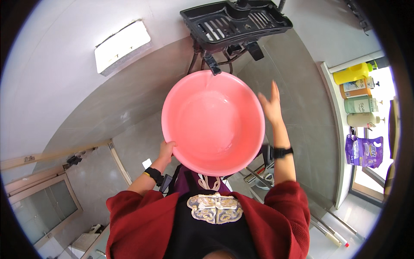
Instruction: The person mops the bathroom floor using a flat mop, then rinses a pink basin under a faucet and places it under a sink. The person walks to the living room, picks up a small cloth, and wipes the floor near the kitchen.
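Observation:
A round pink plastic basin [207, 129] is before me, its inside facing up, under a black spout [212, 64]. A thin stream of water seems to run from the spout into the basin, and the bottom looks wet. My left hand [167, 150] grips the basin's rim at the lower left, thumb over the edge. Off the rim on the right, my right hand [271, 105] is raised with thumb and fingers apart, holding nothing. A black slotted shower shelf [236, 24] is fixed on the wall above the spout.
On the right, a windowsill [333, 136] bears several pump bottles [360, 105], a yellow jug [352, 73] and a purple refill pouch [364, 151]. Poles [326, 228] lean at the lower right. A lit panel [123, 47] is at the upper left, a glass-paned door [45, 207] at the lower left.

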Action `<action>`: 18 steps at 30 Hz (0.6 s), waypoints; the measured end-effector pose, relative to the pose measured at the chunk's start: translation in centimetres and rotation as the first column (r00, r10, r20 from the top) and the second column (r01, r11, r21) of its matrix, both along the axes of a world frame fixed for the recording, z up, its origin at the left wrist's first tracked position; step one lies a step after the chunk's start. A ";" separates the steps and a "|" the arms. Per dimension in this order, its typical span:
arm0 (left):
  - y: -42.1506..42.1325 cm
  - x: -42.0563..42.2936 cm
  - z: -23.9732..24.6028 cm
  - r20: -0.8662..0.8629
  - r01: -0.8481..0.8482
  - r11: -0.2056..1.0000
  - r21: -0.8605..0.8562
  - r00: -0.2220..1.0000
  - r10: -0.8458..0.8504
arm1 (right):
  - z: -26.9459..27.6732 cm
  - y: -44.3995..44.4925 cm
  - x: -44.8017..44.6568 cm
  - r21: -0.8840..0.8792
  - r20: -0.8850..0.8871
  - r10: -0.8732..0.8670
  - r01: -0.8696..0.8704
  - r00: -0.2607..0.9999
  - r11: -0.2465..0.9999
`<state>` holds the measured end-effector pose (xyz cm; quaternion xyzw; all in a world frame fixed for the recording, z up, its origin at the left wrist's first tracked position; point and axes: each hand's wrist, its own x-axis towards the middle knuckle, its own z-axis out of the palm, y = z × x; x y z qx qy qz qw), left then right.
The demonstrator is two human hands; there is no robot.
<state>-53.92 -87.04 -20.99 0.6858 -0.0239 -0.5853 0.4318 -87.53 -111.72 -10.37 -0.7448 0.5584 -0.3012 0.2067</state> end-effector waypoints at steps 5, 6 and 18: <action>3.6 0.3 1.4 0.204 -0.070 0.995 -0.070 0.975 0.083 | 1.3 -7.4 11.3 0.123 0.119 0.015 -0.030 0.993 0.992; 3.9 0.2 1.5 0.232 -0.102 0.994 -0.046 0.966 0.110 | 1.8 -7.5 11.4 0.182 0.255 0.010 -0.058 0.967 0.982; 3.3 -2.6 3.0 0.240 -0.088 0.996 -0.023 0.966 0.091 | 2.6 -5.2 4.7 0.397 0.505 0.165 -0.398 0.847 0.827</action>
